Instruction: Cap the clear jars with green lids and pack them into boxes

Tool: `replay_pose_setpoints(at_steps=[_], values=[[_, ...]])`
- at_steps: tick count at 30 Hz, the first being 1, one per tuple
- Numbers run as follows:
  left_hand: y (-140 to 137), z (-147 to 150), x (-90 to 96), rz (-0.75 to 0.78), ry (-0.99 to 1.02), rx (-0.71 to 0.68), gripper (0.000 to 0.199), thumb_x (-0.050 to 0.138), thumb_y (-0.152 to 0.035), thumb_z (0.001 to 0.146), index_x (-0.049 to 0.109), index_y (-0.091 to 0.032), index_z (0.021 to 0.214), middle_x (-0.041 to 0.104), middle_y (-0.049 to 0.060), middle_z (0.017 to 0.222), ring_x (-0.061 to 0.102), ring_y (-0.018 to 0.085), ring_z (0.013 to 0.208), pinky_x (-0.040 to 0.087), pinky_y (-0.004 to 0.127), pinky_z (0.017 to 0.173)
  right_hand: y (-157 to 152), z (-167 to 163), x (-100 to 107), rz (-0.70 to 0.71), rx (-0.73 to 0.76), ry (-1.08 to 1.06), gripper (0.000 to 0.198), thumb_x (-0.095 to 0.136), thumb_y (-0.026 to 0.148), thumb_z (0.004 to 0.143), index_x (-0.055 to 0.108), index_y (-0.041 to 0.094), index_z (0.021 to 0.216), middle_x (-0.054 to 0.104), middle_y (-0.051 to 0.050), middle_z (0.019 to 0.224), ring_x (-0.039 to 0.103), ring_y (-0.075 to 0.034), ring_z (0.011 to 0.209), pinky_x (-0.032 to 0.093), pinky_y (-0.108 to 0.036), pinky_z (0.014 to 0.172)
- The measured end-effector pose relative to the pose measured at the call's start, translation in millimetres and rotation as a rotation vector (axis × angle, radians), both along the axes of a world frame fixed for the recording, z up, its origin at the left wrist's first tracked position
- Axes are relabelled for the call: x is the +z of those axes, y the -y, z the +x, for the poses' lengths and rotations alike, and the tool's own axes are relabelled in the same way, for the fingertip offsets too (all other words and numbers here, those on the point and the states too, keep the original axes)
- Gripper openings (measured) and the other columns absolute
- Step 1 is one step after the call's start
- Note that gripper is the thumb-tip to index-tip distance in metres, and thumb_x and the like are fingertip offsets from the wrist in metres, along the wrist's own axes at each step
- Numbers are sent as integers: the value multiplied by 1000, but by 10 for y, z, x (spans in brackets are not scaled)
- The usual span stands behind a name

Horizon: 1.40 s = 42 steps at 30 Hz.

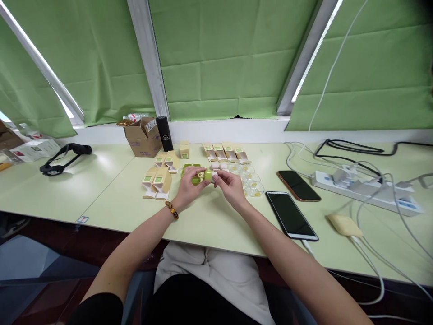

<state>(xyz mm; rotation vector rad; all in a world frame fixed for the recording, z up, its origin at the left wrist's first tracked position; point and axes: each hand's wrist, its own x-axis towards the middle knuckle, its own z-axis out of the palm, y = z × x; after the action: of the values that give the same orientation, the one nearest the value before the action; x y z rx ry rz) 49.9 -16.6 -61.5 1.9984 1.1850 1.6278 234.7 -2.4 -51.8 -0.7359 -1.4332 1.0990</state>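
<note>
Between both hands, above the table's middle, is a small green container (208, 175) with a white part at its right end. The fingers of my left hand (189, 186) are closed round its green side. My right hand (232, 188) pinches the white end with thumb and fingertips. Partly behind my left hand lie several green pieces (196, 180). Small white pieces (223, 166) sit just beyond the fingers. To the right of my right hand stand several clear plastic cups (254, 188) with yellow marks. The exact kind of the held container is too small to make out.
Small open cream boxes stand at left (162, 179) and at the back (230, 153). Behind are a cardboard box (144, 141) and a black cylinder (164, 134). Two phones (291, 215), a power strip (365, 192) and cables lie right; a black headset (64, 159) lies left.
</note>
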Motion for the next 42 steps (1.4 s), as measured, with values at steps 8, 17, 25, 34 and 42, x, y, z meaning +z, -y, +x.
replay_pose_setpoints(at_steps=[8, 17, 25, 34, 42], values=[[103, 67, -4, 0, 35, -121, 54, 73, -45, 97, 63, -25, 146, 64, 15, 148, 64, 28, 135, 60, 41, 106, 22, -2, 9, 42, 31, -15, 58, 81, 68, 82, 78, 20, 114, 69, -1, 77, 66, -17, 66, 60, -36, 69], [122, 64, 28, 188, -213, 13, 52, 72, -32, 98, 58, -24, 147, 66, 15, 145, 60, 31, 139, 48, 55, 120, -11, -62, -73, -71, 48, -82, 65, 87, 72, 71, 77, 18, 106, 78, -5, 81, 74, -21, 71, 66, -41, 76], [152, 69, 12, 231, -349, 42, 52, 60, -31, 104, 48, -17, 152, 62, 20, 142, 57, 32, 137, 49, 55, 117, -1, -74, -67, -144, 73, -128, 62, 91, 67, 69, 77, 17, 102, 79, -4, 83, 76, -21, 73, 68, -42, 80], [176, 84, -25, 256, -353, 71, 59, 56, -34, 104, 42, -18, 160, 59, 21, 148, 55, 32, 142, 46, 53, 122, 33, -77, -48, -179, 125, -121, 57, 89, 69, 71, 75, 18, 93, 78, -4, 79, 74, -19, 70, 68, -40, 78], [39, 55, -15, -127, 143, -68, 52, 57, -59, 102, 64, -18, 134, 72, 13, 121, 69, 22, 97, 59, 34, 84, 89, -31, -48, 260, -105, 218, 59, 83, 60, 83, 71, 21, 125, 75, -13, 118, 72, -20, 83, 64, -35, 67]])
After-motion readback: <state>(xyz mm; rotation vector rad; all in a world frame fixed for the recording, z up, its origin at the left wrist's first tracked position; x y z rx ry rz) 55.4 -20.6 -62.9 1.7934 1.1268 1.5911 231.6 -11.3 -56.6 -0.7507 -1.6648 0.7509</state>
